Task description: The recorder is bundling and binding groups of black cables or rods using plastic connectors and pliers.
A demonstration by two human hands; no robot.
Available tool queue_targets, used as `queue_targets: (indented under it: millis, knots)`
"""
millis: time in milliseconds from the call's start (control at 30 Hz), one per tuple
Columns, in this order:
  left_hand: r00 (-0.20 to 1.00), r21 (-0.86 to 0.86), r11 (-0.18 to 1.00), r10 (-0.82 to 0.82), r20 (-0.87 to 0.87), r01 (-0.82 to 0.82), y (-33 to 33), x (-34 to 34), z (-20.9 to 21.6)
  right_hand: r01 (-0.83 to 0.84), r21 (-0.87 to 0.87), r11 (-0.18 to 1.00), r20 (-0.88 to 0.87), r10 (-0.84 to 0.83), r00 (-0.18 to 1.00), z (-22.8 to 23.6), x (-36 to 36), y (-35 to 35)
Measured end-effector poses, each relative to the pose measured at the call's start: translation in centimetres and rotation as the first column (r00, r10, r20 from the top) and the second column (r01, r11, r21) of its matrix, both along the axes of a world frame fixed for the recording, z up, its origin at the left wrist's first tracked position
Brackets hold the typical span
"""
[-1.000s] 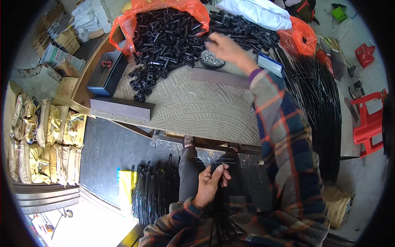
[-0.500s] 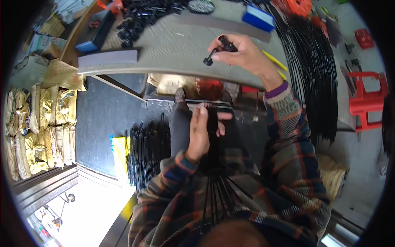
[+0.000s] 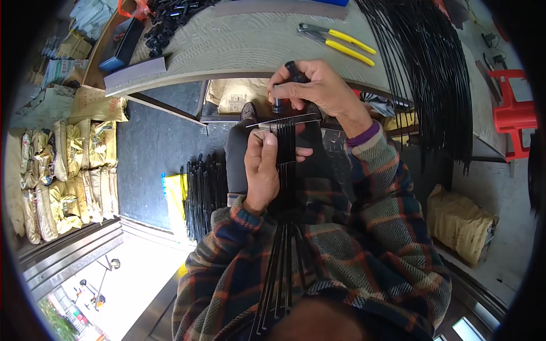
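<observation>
My left hand [image 3: 261, 170] is closed around a bundle of thin black rods [image 3: 286, 145] over my lap. The rods' far ends stand in a row above my fingers, and their near ends fan out against my plaid jacket. Just beyond those far ends, my right hand [image 3: 324, 94] pinches a small black fitting [image 3: 277, 103] that points down. A second black fitting [image 3: 294, 71] pokes up between its thumb and fingers. Whether the lower fitting touches a rod I cannot tell.
Yellow-handled pincers [image 3: 347, 46] lie on the workbench [image 3: 227, 51], with black fittings [image 3: 170, 23] heaped at its far left. Long black rods [image 3: 432, 85] hang over its right side. More rods [image 3: 205, 196] stand left of my legs. A red stool [image 3: 512, 113] is at right.
My right hand has come down and left from above the bench to the rods' far ends, fittings still held. My left hand still grips the bundle. The pincers now show fully.
</observation>
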State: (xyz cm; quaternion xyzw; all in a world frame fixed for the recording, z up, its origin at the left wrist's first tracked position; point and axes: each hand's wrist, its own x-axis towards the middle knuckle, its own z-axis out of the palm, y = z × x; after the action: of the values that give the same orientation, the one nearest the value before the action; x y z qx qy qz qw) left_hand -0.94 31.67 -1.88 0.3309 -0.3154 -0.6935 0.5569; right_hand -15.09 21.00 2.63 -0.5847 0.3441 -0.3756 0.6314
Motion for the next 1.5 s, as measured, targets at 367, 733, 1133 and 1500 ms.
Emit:
queue_targets:
  millis: [367,733,1133,1500]
  knots:
    - [0.999,-0.164,0.986,0.001,0.032,0.004,2.7,-1.6,1.2,-0.051,-0.036,0.998,0.096,0.054,0.994,0.1,-0.5,2.0]
    - [0.999,-0.135,0.991,-0.019,0.027,0.022,2.8,-1.7,1.5,-0.085,-0.092,0.992,0.101,0.094,0.990,-0.5,0.2,2.1]
    - [0.999,-0.091,0.996,-0.022,-0.024,0.019,2.4,-1.5,1.7,-0.017,-0.152,0.988,0.068,0.028,0.997,-1.0,1.6,1.6]
    - [0.999,-0.079,0.997,-0.007,-0.044,0.004,1.6,-1.1,0.6,0.007,-0.265,0.964,-0.011,-0.010,1.000,-1.8,2.2,1.8]
